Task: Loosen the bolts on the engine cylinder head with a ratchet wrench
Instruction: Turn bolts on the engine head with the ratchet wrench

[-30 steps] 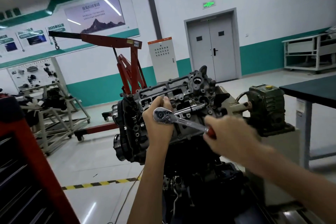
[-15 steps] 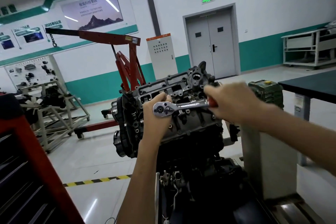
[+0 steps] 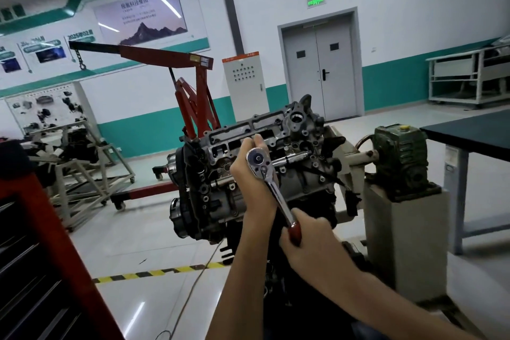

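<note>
Right up close, a red tool cabinet (image 3: 63,257) fills the left edge, and the right hand (image 3: 309,240) has a full grip wrapped round the red handle (image 3: 294,230) of the ratchet wrench (image 3: 277,193), shaft running up and away to the left. At the far end the left hand (image 3: 252,176) has its grip curled round the wrench just behind the round ratchet head (image 3: 258,159), steadying it against the cylinder head (image 3: 303,157). The bolt is hidden under that head and those fingers, so I can't tell whether the socket sits square on it. That's the danger spot, by my reckoning: with the handle hanging low and pointing back at the person, a hard pull that goes off-axis could tip the socket, round the bolt or pop the tool free, and the left knuckles sit right among sharp castings. A bolt letting go all at once would throw the right hand back towards the body too. The engine (image 3: 209,201) hangs tilted on its stand, the green gearbox (image 3: 400,154) just to its right. If that mount isn't locked, a heavy heave might turn the whole block instead of the bolt. A dark bench (image 3: 469,132) stands beyond the gearbox, yellow-black tape (image 3: 154,273) crosses the floor, and further back sit the red hoist (image 3: 193,85) and a grey double door (image 3: 320,63).
</note>
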